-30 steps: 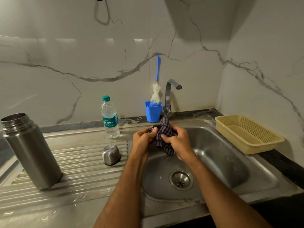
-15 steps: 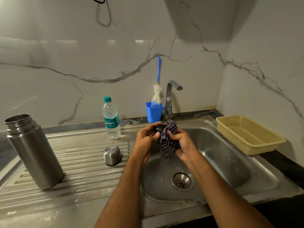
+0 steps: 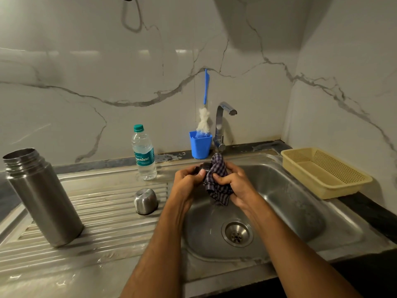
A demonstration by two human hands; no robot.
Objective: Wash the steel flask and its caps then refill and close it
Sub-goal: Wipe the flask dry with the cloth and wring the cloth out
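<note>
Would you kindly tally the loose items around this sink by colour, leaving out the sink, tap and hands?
Steel: 2, the open flask and the outer cap.
Blue: 2, the cup and the bottle brush handle.
Dark: 1, the inner cap.
Checked: 1, the cloth.
Clear: 1, the water bottle.
Yellow: 1, the basket.
Total: 8

Most of the dark cap [image 3: 205, 167] is hidden: the left hand [image 3: 189, 179] fingers wrap its near side and the cloth [image 3: 217, 179] covers the side toward the right hand [image 3: 234, 186] fingers. Behind those fingers the tap [image 3: 221, 125] base is masked by cloth
</note>
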